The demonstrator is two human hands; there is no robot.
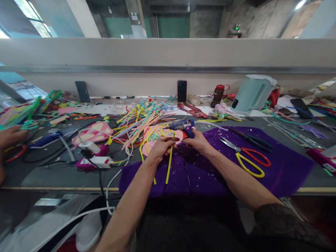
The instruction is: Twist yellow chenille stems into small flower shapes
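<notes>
My left hand [163, 147] is closed, pinching a yellow pipe cleaner [169, 166] whose long end hangs down over the purple cloth [210, 175]. Close beside it, my right hand [198, 140] is wrapped round the handle of a blue glue gun [181, 125] with a small red light. The gun's nozzle points left, above a pink sheet [147, 143] strewn with small coloured pieces. Another yellow strip lies bent to the left of my left hand. Scissors with one red and one yellow handle [250, 161] lie on the cloth, and dark-handled pliers [253, 140] rest behind them.
Many coloured pipe cleaners [141, 122] are heaped behind my hands. White plugs sit in a magenta power strip [86, 162] at left, with cables trailing off the table edge. A kettle [253, 92], a brown bottle [218, 95] and a phone [182, 91] stand behind. Another person's hand [12, 136] is at far left.
</notes>
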